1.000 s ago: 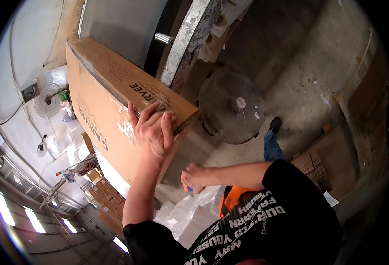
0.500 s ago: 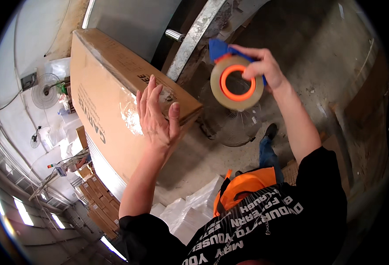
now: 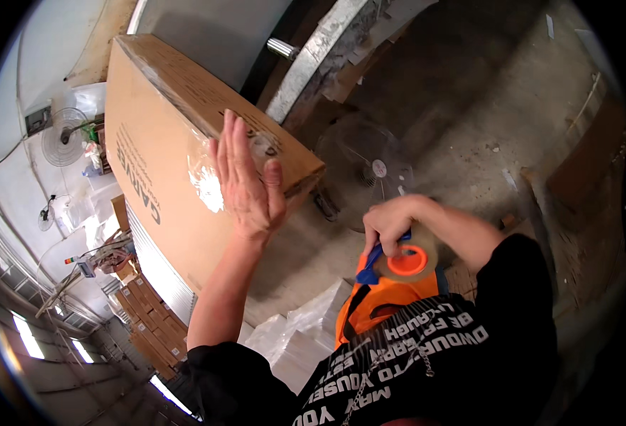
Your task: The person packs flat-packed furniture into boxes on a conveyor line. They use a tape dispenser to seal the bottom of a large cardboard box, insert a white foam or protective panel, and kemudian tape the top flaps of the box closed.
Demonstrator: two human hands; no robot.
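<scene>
Through the head camera I have the left hand point(image 3: 247, 192) laid along the near end of a big brown cardboard box point(image 3: 174, 156), its long fingers straight and close together, the thumb standing a little apart; I cannot tell from here how firmly the palm presses. The box lies tilted across the upper left of my view, with a shiny strip of clear tape point(image 3: 208, 183) on its broad side just beside that hand. Lower and to the right, the right hand point(image 3: 391, 221) has its fingers curled and clamped on a blue tape dispenser point(image 3: 368, 275), which I see just in front of the body, over an orange cloth point(image 3: 391, 295) at the waist and well apart from the box. The dispenser carries a wide roll of tape with an orange core point(image 3: 422, 260). Beyond the right hand a round fan point(image 3: 378, 169) sits on the concrete floor point(image 3: 462, 160), and above the box I get a metal beam point(image 3: 320, 60) with a short steel roller point(image 3: 282, 48) beside it. Off to my left I make out a wall fan point(image 3: 63, 138) and, farther down, stacked brown cartons point(image 3: 153, 312), with plastic-wrapped white bundles point(image 3: 299, 330) near the left forearm
</scene>
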